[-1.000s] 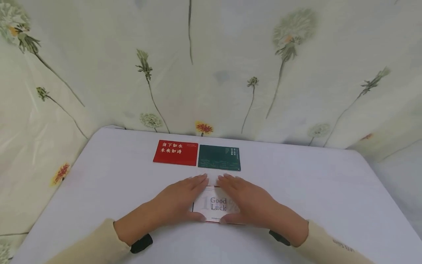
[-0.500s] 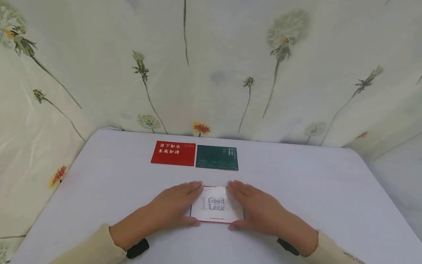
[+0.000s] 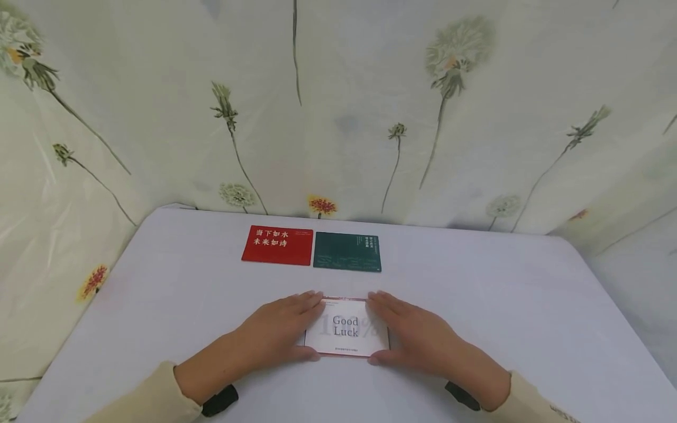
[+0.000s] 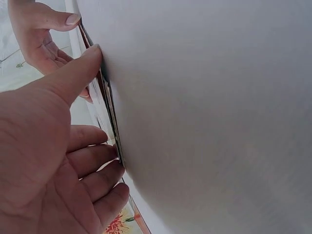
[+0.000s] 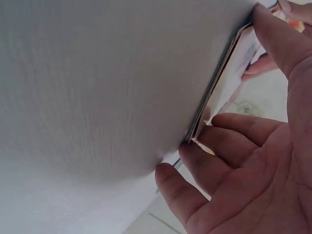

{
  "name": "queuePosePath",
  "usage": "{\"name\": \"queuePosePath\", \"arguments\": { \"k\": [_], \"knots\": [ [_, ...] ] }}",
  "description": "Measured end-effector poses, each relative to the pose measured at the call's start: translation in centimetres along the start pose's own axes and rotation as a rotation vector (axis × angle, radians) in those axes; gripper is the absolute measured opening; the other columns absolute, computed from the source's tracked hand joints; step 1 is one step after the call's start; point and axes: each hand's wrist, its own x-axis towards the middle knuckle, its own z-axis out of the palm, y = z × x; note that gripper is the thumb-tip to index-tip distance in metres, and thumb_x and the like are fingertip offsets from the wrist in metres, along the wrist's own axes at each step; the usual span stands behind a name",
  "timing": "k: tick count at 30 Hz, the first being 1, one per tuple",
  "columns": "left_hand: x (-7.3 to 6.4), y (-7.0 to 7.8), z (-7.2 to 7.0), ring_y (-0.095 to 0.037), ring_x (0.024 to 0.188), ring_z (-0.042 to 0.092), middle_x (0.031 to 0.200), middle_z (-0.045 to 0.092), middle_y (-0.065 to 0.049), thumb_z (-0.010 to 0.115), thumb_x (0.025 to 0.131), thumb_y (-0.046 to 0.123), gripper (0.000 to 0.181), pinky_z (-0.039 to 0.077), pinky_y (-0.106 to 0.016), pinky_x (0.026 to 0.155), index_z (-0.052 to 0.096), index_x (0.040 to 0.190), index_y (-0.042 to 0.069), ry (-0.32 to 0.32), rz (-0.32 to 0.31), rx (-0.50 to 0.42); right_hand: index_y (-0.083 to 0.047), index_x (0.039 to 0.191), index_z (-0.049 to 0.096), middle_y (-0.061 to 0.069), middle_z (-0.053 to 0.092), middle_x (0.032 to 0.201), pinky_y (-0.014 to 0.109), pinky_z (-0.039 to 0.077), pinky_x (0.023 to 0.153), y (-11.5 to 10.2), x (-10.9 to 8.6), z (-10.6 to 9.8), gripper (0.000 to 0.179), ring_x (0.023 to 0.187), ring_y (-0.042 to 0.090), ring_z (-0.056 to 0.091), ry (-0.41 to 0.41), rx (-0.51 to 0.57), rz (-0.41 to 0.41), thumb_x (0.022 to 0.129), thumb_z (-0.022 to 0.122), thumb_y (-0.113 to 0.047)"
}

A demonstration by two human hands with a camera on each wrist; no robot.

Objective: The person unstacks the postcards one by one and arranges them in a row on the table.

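Note:
A small stack of postcards (image 3: 346,342) lies flat on the white table, its top card white with "Good Luck" over a pale "100%". My left hand (image 3: 277,332) grips the left end, thumb at the near corner and fingers along the far corner. On the right end my right hand (image 3: 420,338) holds it the same way. Several thin layered edges of the stack (image 4: 111,109) show between thumb and fingers in the left wrist view. From the right wrist, the layers of the stack (image 5: 214,85) look slightly uneven at that end.
Beyond the hands lie a red card (image 3: 277,252) with white characters and a dark green card (image 3: 346,258), side by side. The white tablecloth (image 3: 502,282) reaches back to a curtain (image 3: 344,158) printed with dandelions.
The right hand has shifted rightward to the stack's right end, so more of the top card shows between the hands. Over the last half second, both hands have barely moved.

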Motion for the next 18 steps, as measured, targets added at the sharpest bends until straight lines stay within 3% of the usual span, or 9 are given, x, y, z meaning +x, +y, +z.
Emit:
{"name": "queuePosePath", "arguments": {
  "k": [18],
  "knots": [
    [-0.16, 0.28, 0.24, -0.025, 0.15, 0.04, 0.163, 0.045, -0.003, 0.087, 0.082, 0.046, 0.096, 0.042, -0.046, 0.116, 0.043, 0.161, 0.012, 0.001, -0.018, -0.008, -0.01, 0.153, 0.052, 0.008, 0.053, 0.156, 0.052, 0.049, 0.109, -0.31, -0.64, 0.4, 0.089, 0.14, 0.032, 0.052, 0.074, -0.026, -0.04, 0.082, 0.087, -0.051]
  ]
}}
